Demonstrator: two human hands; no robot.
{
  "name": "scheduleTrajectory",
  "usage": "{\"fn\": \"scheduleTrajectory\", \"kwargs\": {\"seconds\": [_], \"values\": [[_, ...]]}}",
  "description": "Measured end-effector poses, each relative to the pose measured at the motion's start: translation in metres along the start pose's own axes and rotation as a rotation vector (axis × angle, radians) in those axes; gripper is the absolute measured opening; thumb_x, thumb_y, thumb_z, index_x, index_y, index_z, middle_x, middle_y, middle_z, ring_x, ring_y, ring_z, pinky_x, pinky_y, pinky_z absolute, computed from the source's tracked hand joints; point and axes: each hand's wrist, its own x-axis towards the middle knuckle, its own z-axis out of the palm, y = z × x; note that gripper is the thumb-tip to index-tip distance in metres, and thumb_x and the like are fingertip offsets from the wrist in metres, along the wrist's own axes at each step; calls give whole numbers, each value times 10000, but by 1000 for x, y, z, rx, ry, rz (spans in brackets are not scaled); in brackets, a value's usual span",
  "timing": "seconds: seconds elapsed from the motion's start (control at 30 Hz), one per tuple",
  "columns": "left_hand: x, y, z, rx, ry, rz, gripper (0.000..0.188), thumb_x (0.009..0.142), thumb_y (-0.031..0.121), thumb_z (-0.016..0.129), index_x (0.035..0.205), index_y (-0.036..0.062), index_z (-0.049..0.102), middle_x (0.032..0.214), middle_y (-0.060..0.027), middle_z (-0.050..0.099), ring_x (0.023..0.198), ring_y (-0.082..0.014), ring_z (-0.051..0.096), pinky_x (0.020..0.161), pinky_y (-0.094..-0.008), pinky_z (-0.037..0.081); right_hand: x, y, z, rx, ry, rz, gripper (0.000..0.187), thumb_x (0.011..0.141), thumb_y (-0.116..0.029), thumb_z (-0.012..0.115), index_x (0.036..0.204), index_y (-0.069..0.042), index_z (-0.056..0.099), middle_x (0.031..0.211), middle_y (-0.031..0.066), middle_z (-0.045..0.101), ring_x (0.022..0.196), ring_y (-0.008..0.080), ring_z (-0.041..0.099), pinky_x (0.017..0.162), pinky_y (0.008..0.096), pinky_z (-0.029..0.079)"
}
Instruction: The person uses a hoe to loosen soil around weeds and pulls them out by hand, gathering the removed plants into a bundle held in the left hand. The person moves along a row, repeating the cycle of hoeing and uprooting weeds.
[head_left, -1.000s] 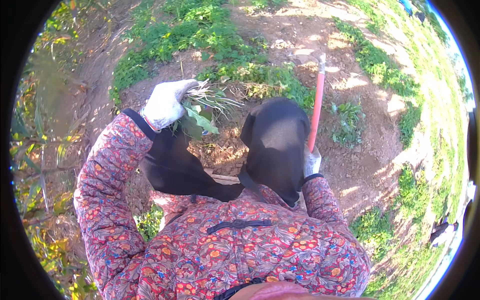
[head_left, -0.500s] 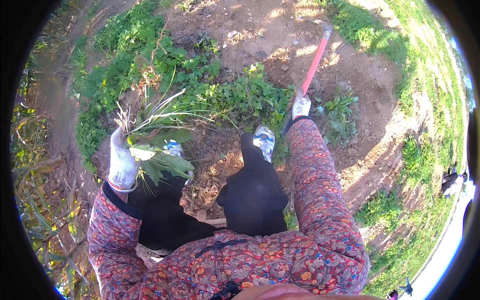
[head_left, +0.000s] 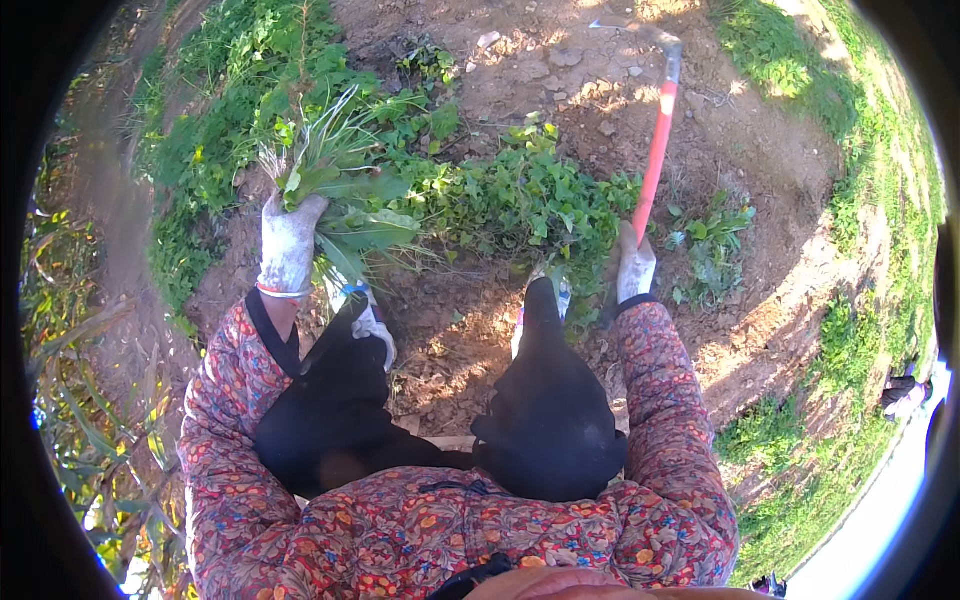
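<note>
Plant bunch: green leaves and pale, thin stems, located on the person's left, above the left shoe. Left hand, in a whitish glove with soiled fingers, is closed around it; broad leaves spread to the right of the grip, stems fan out beyond the fingers. Right hand, also gloved, is wrapped about the lower end of a red-handled tool, well apart from the bunch. Handle leans slightly right toward the top; thin curved metal head points left, over or on bare soil; contact cannot be told. Between the hands, low leafy vines cover the ground ahead of the shoes. Leafy clump on the soil just right of the right hand. Dry stalks along the far left.
</note>
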Motion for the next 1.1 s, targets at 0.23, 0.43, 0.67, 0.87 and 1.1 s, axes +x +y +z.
{"fn": "scheduleTrajectory", "kwargs": {"seconds": [0.23, 0.43, 0.67, 0.87, 1.1], "values": [[4, -25, -23, -122, 99, -99, 363, 882, -1, 584, 1243, -7, 619, 1106, -72, 684, 909, -150, 657, 794, -297, 546, 111, -36, 96, -113, 29, 22, 433, 891, -414, 626, 625, -83, 543, 485, 40, 482, 418, 195, 505, 410, 354, 386], [15, -47, -28, -190, 103, -65, 354, 876, 8, 583, 1229, 0, 608, 1062, -57, 674, 867, -151, 644, 775, -296, 542, 31, 124, 13, -740, -123, -202, 213, 910, -194, 615, 1004, -5, 647, 838, 170, 676, 739, 273, 627, 691, 363, 483], [3, -69, -39, -206, 180, -151, 377, 855, -8, 574, 1229, 11, 622, 1072, -59, 677, 891, -141, 637, 787, -289, 537, 61, -24, 87, -167, 68, -74, 374, 888, -365, 671, 868, 4, 616, 637, 65, 585, 572, 221, 548, 554, 399, 440], [11, -69, -40, -241, 147, -143, 368, 848, -22, 575, 1208, 25, 630, 1068, -53, 664, 885, -145, 633, 788, -295, 537, 133, 15, 86, -452, 225, -214, 445, 853, -399, 686, 855, 42, 628, 639, 175, 573, 616, 315, 554, 634, 405, 457], [15, -80, -37, -214, 137, -121, 352, 859, -18, 575, 1206, 15, 626, 1062, -57, 666, 884, -148, 639, 796, -295, 533, 20, 88, 12, -322, 40, -32, 294, 888, -330, 688, 926, -46, 622, 673, 70, 596, 537, 202, 567, 499, 364, 454]]}}
